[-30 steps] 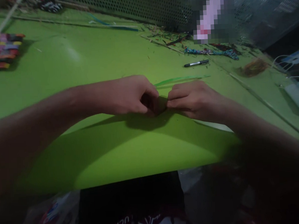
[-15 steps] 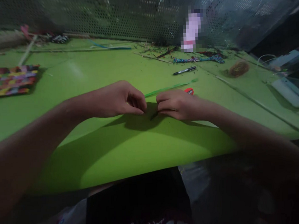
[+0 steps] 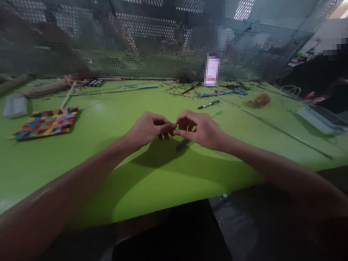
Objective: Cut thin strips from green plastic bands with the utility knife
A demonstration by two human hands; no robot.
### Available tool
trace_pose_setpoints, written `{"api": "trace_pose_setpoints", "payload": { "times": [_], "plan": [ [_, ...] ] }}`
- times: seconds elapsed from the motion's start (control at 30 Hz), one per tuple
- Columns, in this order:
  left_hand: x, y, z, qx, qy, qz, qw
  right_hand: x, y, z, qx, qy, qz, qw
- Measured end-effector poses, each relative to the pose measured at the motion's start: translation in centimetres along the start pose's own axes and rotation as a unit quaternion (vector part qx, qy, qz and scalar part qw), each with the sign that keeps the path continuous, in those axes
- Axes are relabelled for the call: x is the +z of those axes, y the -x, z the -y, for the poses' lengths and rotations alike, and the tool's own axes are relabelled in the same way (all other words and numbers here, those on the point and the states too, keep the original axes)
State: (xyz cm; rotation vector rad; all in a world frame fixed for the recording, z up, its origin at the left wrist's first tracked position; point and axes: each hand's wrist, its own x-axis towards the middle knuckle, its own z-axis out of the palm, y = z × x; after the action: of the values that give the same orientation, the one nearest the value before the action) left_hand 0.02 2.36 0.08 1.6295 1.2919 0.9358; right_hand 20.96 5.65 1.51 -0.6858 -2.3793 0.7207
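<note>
Close together over the middle of the table, my left hand (image 3: 151, 129) and my right hand (image 3: 201, 129) meet at their fingertips. Both pinch a thin green strip (image 3: 177, 127), of which only a small bit shows between them. A green strip end (image 3: 218, 113) also appears behind my right hand; the stretch between is hidden. Under my right hand lies a dark flat blade-like piece (image 3: 182, 145). Something orange-red (image 3: 214, 121) peeks out past the knuckles, possibly part of the same tool.
On the green table (image 3: 153, 193), a colourful woven mat (image 3: 48, 122) lies left. Beyond my hands are a black marker (image 3: 208, 104), a braided cord (image 3: 222, 93) and scraps. To the right are a long thin stick (image 3: 286, 132), a brown fibre bundle (image 3: 261, 100) and a pale-cased device (image 3: 320, 118).
The view has tilted up. My hands have come together at the fingertips, and the green strip is now between them. More of the dark piece under my right hand shows.
</note>
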Motion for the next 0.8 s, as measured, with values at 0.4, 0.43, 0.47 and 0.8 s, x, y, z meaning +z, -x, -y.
{"api": "trace_pose_setpoints", "payload": {
  "times": [0.4, 0.43, 0.47, 0.8],
  "plan": [
    [0.4, -0.4, 0.4, -0.010, 0.056, -0.021, 0.998, -0.2, -0.6, -0.7, 0.100, 0.016, -0.016, 0.995],
    [0.4, -0.4, 0.5, -0.005, 0.045, -0.023, 0.999, -1.5, -0.3, -1.1, 0.103, 0.026, -0.021, 0.994],
    [0.3, -0.5, 0.6, 0.005, 0.032, -0.026, 0.999, -3.3, 0.2, -1.7, 0.112, 0.044, -0.032, 0.992],
    [-0.6, -1.2, 1.2, 0.058, -0.043, -0.007, 0.997, -27.4, 4.9, -14.0, 0.457, 0.283, -0.129, 0.834]
  ]
}}
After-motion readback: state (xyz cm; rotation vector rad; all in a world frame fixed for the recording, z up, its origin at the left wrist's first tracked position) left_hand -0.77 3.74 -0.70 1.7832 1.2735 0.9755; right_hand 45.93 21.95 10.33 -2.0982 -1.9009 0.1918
